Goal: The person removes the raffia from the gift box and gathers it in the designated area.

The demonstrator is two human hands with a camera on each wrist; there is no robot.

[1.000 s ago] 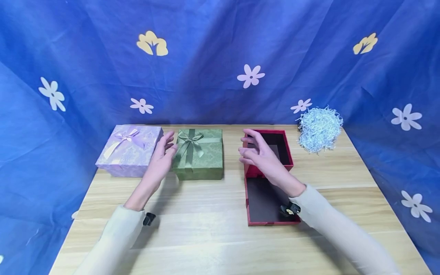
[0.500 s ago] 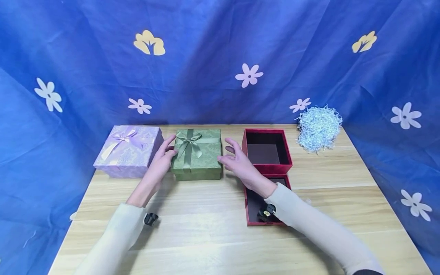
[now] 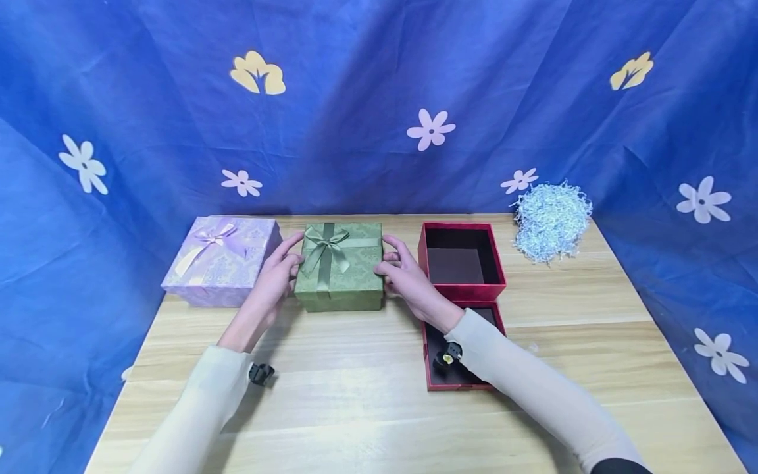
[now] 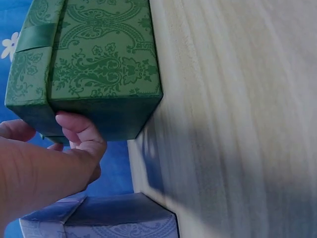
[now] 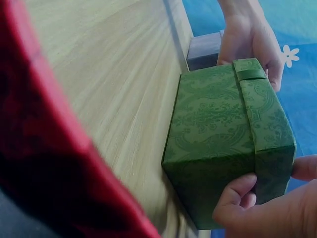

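A green patterned gift box (image 3: 349,276) with a green ribbon and bow is upright on the table, its lid on. My left hand (image 3: 279,270) grips its left side, thumb (image 4: 79,126) against the side face near the ribbon. On the opposite side, my right hand (image 3: 408,280) holds it with thumb (image 5: 237,191) on the side face and the index finger farther back. Some fingertips are hidden behind the box. Left of my left hand stands a lilac gift box (image 3: 222,263) with a bow, closed.
To the right stands an open red box (image 3: 462,291) with a dark inside. A red lid (image 3: 464,386) lies inside-up in front of it, partly under my right wrist. Pale blue shredded paper (image 3: 552,222) is heaped at the back right. A blue curtain (image 3: 355,99) hangs behind the table (image 3: 343,395).
My right hand has moved left from over the red box to the green box's right side. My left hand has shifted slightly and now touches the left side. The green box stays in place.
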